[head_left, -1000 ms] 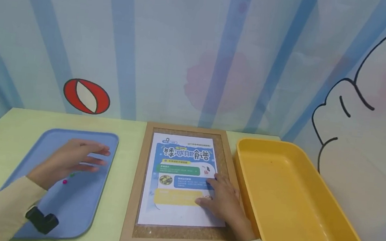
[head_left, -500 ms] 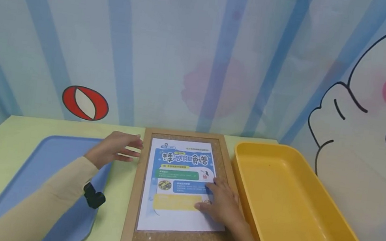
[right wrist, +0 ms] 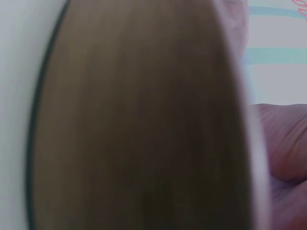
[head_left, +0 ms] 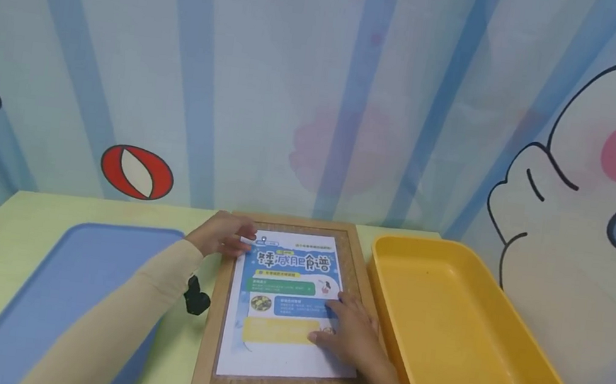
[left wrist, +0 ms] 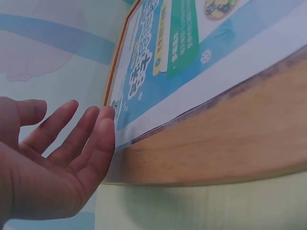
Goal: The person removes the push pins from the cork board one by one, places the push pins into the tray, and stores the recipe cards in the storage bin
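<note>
A printed paper sheet (head_left: pixel 288 364) with a blue heading, green and yellow bands and Chinese characters lies on a wood-framed corkboard (head_left: pixel 207 351). My left hand (head_left: pixel 223 233) is at the board's far left corner, its fingers loosely bent. In the left wrist view that hand (left wrist: pixel 67 158) holds nothing; its fingertips are close to the wooden frame (left wrist: pixel 220 134), and contact is unclear. My right hand (head_left: pixel 351 333) rests on the sheet's right side with fingers spread. A blurred wooden frame edge (right wrist: pixel 139 120) fills most of the right wrist view, beside part of the hand (right wrist: pixel 288 143).
A blue tray (head_left: pixel 87 274) lies to the left, partly covered by my left sleeve (head_left: pixel 122 316). Close against the board's right side stands a yellow plastic tub (head_left: pixel 457 336). A printed cartoon backdrop (head_left: pixel 274 87) rises behind the pale table (head_left: pixel 31 217).
My left hand has moved right, from above the blue tray to the board's far left corner. Small pink and green bits seen on the tray earlier are now out of sight. My right hand has stayed put.
</note>
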`<state>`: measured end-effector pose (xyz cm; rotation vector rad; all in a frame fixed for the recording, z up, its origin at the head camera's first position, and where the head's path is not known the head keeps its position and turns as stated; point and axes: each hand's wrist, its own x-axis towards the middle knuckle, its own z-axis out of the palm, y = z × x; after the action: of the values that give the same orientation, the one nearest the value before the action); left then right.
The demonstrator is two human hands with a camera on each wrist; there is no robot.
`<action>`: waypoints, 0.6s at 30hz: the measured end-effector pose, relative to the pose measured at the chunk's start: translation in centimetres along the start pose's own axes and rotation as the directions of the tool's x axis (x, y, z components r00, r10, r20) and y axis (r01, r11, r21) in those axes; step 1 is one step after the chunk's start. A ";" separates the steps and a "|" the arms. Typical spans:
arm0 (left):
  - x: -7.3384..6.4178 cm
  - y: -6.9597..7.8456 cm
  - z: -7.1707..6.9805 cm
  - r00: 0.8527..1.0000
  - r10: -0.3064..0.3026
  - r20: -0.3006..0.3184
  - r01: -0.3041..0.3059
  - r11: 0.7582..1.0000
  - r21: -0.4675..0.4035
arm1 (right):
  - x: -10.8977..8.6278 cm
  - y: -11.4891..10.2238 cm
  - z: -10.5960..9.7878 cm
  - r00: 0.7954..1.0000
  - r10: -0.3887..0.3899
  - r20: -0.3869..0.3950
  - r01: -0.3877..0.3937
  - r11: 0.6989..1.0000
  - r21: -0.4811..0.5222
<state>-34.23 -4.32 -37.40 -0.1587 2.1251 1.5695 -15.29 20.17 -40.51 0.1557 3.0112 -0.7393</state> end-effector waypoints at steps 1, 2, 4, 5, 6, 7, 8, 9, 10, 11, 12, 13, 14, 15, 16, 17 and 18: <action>0.3 0.1 0.1 1.000 -0.010 -0.007 0.011 1.000 0.009 | -0.1 0.0 0.0 1.000 -0.004 -0.002 0.004 1.000 -0.002; 0.6 0.3 0.3 1.000 -0.022 -0.012 0.022 1.000 0.015 | -0.1 0.1 0.0 1.000 -0.009 -0.004 0.009 1.000 -0.004; 1.0 0.6 0.5 0.999 -0.033 -0.022 0.034 0.999 0.026 | -0.1 0.1 0.0 1.000 -0.015 -0.009 0.015 1.000 -0.009; 1.2 0.7 0.6 0.999 -0.033 -0.028 0.034 0.999 0.037 | -0.1 0.1 -0.1 1.000 -0.016 -0.011 0.016 1.000 -0.009; 1.3 0.8 0.7 0.999 -0.030 -0.039 0.032 0.998 0.046 | -0.1 0.1 -0.1 1.000 -0.016 -0.012 0.016 1.000 -0.009; 1.5 0.9 0.8 0.999 -0.028 -0.047 0.031 0.998 0.056 | -0.1 0.1 -0.1 1.000 -0.015 -0.013 0.014 1.000 -0.009; 1.6 0.9 0.9 0.999 -0.025 -0.048 0.028 0.998 0.060 | -0.1 0.1 -0.1 1.000 -0.014 -0.013 0.014 1.000 -0.011; 1.8 0.9 1.0 0.998 -0.021 -0.051 0.024 0.998 0.062 | -0.1 0.0 -0.1 1.000 -0.013 -0.012 0.013 1.000 -0.011; 1.9 0.9 1.1 0.998 -0.022 -0.055 0.025 0.998 0.063 | -0.1 0.0 -0.1 1.000 -0.011 -0.010 0.011 1.000 -0.012; 2.0 0.8 1.1 0.998 -0.022 -0.057 0.025 0.998 0.058 | 0.0 0.0 0.0 1.000 -0.009 -0.008 0.009 1.000 -0.012; 2.0 0.8 1.2 0.998 -0.021 -0.059 0.024 0.998 0.053 | 0.0 0.0 0.0 1.000 -0.009 -0.006 0.009 1.000 -0.013; 2.2 0.7 1.2 0.998 -0.022 -0.057 0.025 0.998 0.053 | 0.0 0.0 0.0 1.000 -0.009 -0.004 0.009 1.000 -0.013; 2.3 0.7 1.3 0.998 -0.022 -0.057 0.025 0.999 0.049 | 0.0 0.0 0.0 1.000 -0.010 -0.003 0.010 1.000 -0.013; 2.4 0.7 1.4 0.998 -0.021 -0.060 0.024 0.999 0.048 | 0.0 0.1 0.0 1.000 -0.010 -0.003 0.010 1.000 -0.014; 2.5 0.7 1.5 0.998 -0.021 -0.065 0.024 0.998 0.051 | 0.0 0.1 0.0 1.000 -0.012 -0.004 0.012 1.000 -0.014; 2.7 0.7 1.6 0.997 -0.016 -0.070 0.021 0.998 0.060 | 0.0 0.1 0.0 1.000 -0.014 -0.005 0.014 1.000 -0.015; 2.8 0.7 1.7 0.997 -0.011 -0.078 0.017 0.997 0.071 | 0.0 0.2 0.0 1.000 -0.016 -0.006 0.016 1.000 -0.015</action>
<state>-36.41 -1.98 -38.41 -0.2127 2.2312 1.4995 -15.27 20.31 -40.61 0.1339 3.0267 -0.7183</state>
